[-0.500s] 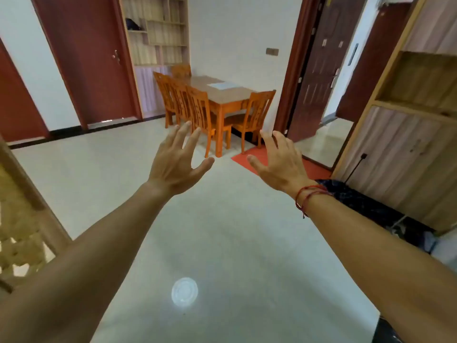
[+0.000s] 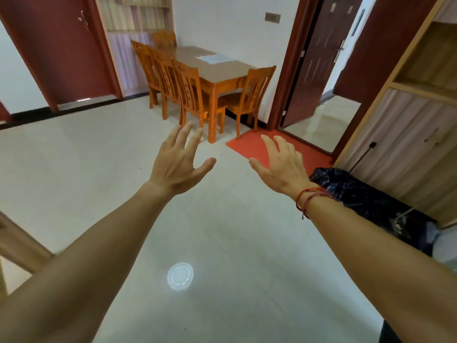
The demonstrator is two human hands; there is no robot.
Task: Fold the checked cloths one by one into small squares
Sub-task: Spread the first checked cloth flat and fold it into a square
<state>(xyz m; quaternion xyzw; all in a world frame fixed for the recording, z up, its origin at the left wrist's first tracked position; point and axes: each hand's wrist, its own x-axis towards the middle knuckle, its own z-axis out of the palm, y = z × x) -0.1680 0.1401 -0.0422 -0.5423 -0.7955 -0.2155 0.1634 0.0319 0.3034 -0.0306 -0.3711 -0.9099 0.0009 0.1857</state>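
Both arms stretch forward over a pale tiled floor. My left hand is held out palm down with its fingers spread, holding nothing. My right hand is beside it, also open and empty, with a red string bracelet on the wrist. No checked cloth is in view. A dark blue patterned fabric lies on the floor at the right, beside a wooden cabinet.
A wooden dining table with several chairs stands ahead against the white wall. A red mat lies by an open doorway on the right. A wooden cabinet lines the right side. A wooden piece of furniture edges in at the left.
The view has tilted down a little and drawn closer to the table. Both hands stay open and spread in much the same pose.
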